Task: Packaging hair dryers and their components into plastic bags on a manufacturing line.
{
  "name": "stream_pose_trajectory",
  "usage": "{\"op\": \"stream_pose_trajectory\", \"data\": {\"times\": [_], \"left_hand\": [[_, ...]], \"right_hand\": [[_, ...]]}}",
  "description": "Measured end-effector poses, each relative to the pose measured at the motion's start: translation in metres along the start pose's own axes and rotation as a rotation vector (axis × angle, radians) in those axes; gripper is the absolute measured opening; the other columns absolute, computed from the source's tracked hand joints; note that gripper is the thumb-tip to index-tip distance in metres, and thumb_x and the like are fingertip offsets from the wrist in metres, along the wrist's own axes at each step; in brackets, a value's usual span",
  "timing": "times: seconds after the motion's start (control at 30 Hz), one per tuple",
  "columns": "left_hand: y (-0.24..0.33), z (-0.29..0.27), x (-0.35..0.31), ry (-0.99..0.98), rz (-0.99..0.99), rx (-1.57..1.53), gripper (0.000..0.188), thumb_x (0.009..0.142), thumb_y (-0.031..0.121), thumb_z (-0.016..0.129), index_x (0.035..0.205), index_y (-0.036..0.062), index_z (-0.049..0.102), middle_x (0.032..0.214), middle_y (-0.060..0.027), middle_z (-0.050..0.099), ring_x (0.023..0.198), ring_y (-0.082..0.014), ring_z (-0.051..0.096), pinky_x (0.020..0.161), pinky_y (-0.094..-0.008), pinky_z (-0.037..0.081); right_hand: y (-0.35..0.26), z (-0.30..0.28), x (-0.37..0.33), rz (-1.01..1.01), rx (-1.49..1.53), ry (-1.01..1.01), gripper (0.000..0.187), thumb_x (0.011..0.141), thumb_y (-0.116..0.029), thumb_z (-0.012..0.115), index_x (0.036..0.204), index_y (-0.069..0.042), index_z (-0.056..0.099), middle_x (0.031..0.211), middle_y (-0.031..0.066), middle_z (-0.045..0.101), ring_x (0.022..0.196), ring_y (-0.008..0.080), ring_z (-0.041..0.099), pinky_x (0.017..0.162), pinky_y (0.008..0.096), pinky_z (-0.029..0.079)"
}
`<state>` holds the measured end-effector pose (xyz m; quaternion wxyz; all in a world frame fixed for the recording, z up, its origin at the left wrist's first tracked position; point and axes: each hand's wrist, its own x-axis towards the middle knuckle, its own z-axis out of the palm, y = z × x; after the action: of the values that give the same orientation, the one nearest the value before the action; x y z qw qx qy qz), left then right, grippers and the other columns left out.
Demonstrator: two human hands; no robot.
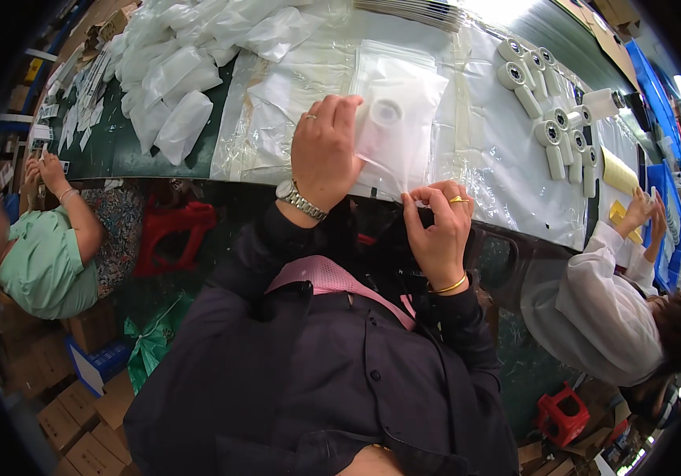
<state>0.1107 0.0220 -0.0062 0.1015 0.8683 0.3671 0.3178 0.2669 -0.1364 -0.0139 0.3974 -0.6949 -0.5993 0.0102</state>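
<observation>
A frosted white plastic bag (pixel 408 151) lies at the table's near edge, with a white round-headed device (pixel 388 113) showing through it. My left hand (pixel 326 151), wearing a metal watch, grips the bag's left side, thumb and fingers against the device inside. At the bag's lower edge, my right hand (pixel 439 226) pinches the film between thumb and forefinger. A stack of flat frosted bags (pixel 394 54) lies beneath and beyond this bag. Right of it stand and lie several white devices (pixel 550 136) with round, dark-centred heads and stubby handles.
Filled white bags (pixel 178 79) pile up at the far left, beside scattered paper slips (pixel 86 103). Co-workers sit on both sides, one in a green top (pixel 55 258), another in white sleeves (pixel 594 309). Red stools (pixel 170 238) and cartons (pixel 78 412) stand on the floor.
</observation>
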Motion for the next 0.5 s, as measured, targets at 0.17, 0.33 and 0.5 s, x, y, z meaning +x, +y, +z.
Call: {"op": "stream_pose_trajectory", "data": {"times": [0.17,0.33,0.5], "left_hand": [[0.002,0.003,-0.009,-0.044,-0.077,-0.031,0.062,0.08,-0.005,0.073,0.138,0.0079,0.058,0.091,-0.0099,0.066,0.078,-0.0286,0.066,0.073,-0.0398,0.053],[0.012,-0.023,-0.028,-0.233,-0.374,-0.427,0.06,0.083,-0.001,0.072,0.14,0.01,0.054,0.087,-0.0104,0.068,0.07,-0.0266,0.068,0.065,-0.0378,0.054],[0.008,-0.039,-0.05,-0.268,-0.496,-0.756,0.06,0.091,-0.008,0.07,0.146,0.0067,0.052,0.088,0.0004,0.061,0.068,-0.0029,0.055,0.063,-0.0203,0.044]], "right_hand": [[0.007,-0.009,0.0,-0.037,0.04,-0.003,0.012,0.087,-0.003,0.081,0.089,-0.005,0.07,0.092,0.0063,0.066,0.088,0.0248,0.061,0.081,0.0366,0.046],[0.018,-0.054,-0.018,0.561,0.6,-0.288,0.008,0.092,-0.001,0.079,0.092,-0.003,0.071,0.091,0.006,0.068,0.08,0.0176,0.061,0.073,0.0313,0.046],[0.03,-0.074,-0.028,0.129,0.017,-0.038,0.002,0.099,-0.002,0.075,0.099,-0.001,0.074,0.079,0.0045,0.067,0.066,0.009,0.057,0.064,0.0244,0.045]]}}
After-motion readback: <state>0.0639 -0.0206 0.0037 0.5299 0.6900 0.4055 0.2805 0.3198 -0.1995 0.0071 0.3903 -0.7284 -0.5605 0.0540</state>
